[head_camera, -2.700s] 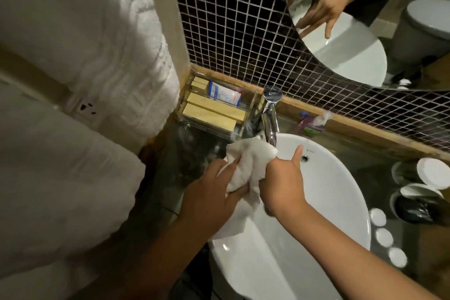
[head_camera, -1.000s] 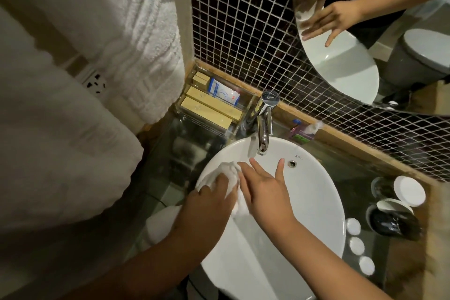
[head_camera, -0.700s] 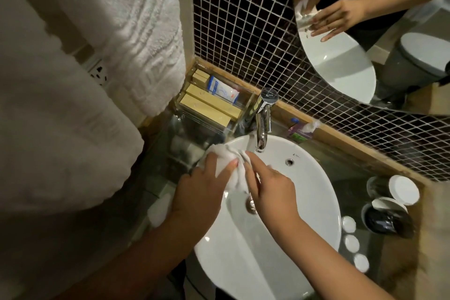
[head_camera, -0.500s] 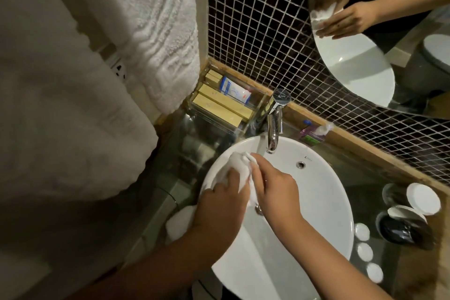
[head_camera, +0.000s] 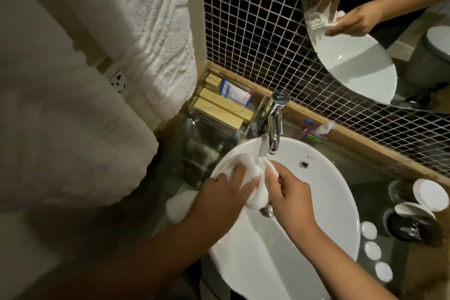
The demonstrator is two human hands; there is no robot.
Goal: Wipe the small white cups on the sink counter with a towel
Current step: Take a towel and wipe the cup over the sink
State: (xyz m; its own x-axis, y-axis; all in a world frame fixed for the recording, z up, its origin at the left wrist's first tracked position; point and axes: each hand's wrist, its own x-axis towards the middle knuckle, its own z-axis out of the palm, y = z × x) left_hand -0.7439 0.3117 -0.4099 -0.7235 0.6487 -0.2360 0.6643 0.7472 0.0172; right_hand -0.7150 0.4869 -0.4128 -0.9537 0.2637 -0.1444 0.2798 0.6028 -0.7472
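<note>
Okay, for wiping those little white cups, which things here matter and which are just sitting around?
Part of the job:
small white cups on the counter right of the basin
white towel, held by left hand and right hand

Just lying about:
tap
boxes in clear tray
hanging towels
dark jar

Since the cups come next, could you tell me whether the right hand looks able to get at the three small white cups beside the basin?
Probably yes: the cups sit uncovered on the counter right of the basin, nothing between, though the right hand currently holds the towel.
</note>
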